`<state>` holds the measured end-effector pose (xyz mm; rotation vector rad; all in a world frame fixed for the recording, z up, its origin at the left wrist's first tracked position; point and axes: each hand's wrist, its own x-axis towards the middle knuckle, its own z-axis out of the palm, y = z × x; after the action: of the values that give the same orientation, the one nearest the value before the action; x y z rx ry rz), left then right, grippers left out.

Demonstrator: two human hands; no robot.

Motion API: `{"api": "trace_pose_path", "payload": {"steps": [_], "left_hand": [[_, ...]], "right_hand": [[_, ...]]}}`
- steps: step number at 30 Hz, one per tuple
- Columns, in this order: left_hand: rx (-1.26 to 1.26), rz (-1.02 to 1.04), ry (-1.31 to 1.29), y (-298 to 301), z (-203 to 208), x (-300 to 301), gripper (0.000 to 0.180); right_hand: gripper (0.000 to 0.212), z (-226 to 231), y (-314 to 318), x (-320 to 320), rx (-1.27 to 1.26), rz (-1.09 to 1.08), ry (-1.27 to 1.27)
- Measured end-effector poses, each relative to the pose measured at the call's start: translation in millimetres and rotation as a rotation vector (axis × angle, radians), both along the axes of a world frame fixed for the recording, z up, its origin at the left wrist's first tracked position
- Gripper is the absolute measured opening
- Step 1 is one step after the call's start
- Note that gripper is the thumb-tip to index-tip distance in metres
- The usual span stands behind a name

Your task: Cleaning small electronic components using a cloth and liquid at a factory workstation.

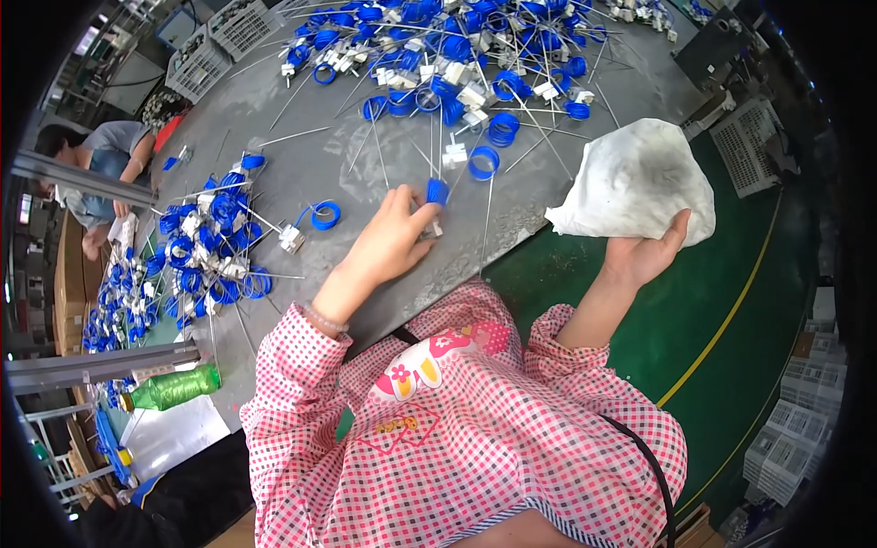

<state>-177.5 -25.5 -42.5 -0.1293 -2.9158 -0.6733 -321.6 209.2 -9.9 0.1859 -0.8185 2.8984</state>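
Observation:
My left hand (pixel 388 239) is over the grey table, its fingers closed on the edge of a blue wire coil (pixel 438 192) with a white block and a thin metal rod. Part of that piece is hidden under the fingers. Past the table's front edge, my right hand (pixel 642 262) holds up a bulging white cloth (pixel 639 183) with a grey smudge; whether anything is inside cannot be seen. Another loose blue coil (pixel 483 163) lies just beyond my left fingers, and one more coil (pixel 325 216) with a white block (pixel 290 239) lies to their left.
A large heap of blue coils with rods (pixel 448 55) covers the table's far side; a smaller heap (pixel 215 233) lies left. A green bottle (pixel 174 388) rests at lower left. Another person (pixel 105 164) works beyond the left edge. A light plastic crate (pixel 744 146) stands right.

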Motion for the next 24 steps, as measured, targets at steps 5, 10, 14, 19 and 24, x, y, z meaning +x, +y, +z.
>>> {"api": "trace_pose_path", "payload": {"steps": [5, 10, 14, 19, 24], "left_hand": [[-0.254, 0.2, 0.089, -6.5, -3.1, 31.2, 0.048], [-0.033, 0.245, 0.015, -6.6, 24.0, 67.7, 0.05], [0.989, 0.451, 0.437, 3.3, 30.5, 96.2, 0.043], [1.672, 0.35, 0.866, 25.5, 50.7, 94.4, 0.051], [1.466, 0.493, 0.973, 47.8, 40.2, 87.4, 0.046]], "right_hand": [[0.045, -1.3, -9.0, 5.2, 0.009, 0.059, -0.003], [0.045, 3.9, -14.3, 11.3, 0.032, 0.091, -0.009], [0.042, 9.5, -30.3, 26.0, 0.021, 0.164, -0.012], [0.037, 12.7, -91.1, 79.9, 0.223, 0.281, -0.11], [0.047, 10.2, -125.2, 161.3, 0.373, 0.53, 0.172]]}}
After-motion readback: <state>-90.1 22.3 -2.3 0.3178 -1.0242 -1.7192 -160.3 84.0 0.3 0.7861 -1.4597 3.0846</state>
